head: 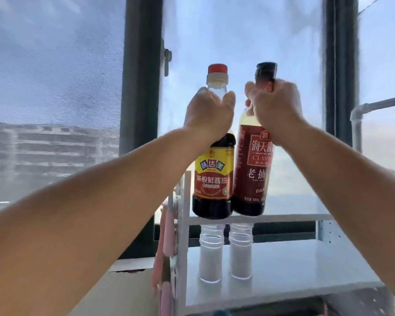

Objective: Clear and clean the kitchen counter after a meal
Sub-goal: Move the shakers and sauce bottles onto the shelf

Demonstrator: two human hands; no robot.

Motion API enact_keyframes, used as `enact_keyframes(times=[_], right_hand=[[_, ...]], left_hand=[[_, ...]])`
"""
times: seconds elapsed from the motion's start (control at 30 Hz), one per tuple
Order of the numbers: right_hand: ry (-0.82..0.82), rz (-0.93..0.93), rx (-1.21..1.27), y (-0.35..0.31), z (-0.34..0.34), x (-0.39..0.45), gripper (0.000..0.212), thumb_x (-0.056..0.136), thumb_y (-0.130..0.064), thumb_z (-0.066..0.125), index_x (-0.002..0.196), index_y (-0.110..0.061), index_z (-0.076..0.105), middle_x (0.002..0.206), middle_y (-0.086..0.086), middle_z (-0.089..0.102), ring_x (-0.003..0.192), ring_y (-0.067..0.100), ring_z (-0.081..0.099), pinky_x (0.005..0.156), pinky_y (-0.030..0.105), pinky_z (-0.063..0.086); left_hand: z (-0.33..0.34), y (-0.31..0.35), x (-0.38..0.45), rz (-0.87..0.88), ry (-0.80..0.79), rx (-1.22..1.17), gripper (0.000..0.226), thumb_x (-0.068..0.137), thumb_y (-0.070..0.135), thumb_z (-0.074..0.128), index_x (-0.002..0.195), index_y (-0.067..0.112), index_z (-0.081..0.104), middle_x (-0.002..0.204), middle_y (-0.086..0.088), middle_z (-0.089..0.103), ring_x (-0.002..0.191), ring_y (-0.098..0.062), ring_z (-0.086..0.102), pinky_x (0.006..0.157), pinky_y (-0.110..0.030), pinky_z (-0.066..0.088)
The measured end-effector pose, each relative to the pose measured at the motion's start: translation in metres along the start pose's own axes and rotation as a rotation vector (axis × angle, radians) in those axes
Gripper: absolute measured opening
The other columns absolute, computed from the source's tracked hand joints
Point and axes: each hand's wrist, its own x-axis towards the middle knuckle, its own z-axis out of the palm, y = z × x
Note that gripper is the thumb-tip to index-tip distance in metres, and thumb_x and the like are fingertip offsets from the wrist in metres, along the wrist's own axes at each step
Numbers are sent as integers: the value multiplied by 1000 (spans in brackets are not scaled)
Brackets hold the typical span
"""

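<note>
My left hand (pixel 209 115) grips the upper body of a soy sauce bottle (pixel 213 179) with a red cap and a yellow-and-red label. My right hand (pixel 275 108) grips the neck of a taller dark soy sauce bottle (pixel 253 169) with a dark red label and dark cap. Both bottles are upright, side by side, their bases at the level of the top shelf (pixel 283 217) of a grey metal rack by the window. Whether they rest on the shelf or hang just above it I cannot tell.
On the rack's lower shelf (pixel 306 265) stand two clear plastic bottles (pixel 211 254) holding white powder. Pink items (pixel 167 242) hang on the rack's left side. A dark window frame (pixel 141 87) and window handle (pixel 167 58) are behind. A white pipe (pixel 357 119) runs at the right.
</note>
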Motion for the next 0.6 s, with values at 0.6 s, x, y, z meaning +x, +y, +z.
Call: enact_keyframes(times=[0.6], right_hand=[[-134, 46, 47, 72, 48, 54, 30, 88, -36, 59, 102, -10, 60, 96, 10, 70, 88, 29, 68, 84, 46, 55]], left_hand=[[51, -57, 46, -126, 69, 280, 47, 96, 40, 43, 130, 8, 39, 121, -10, 56, 94, -25, 55, 81, -32, 45]])
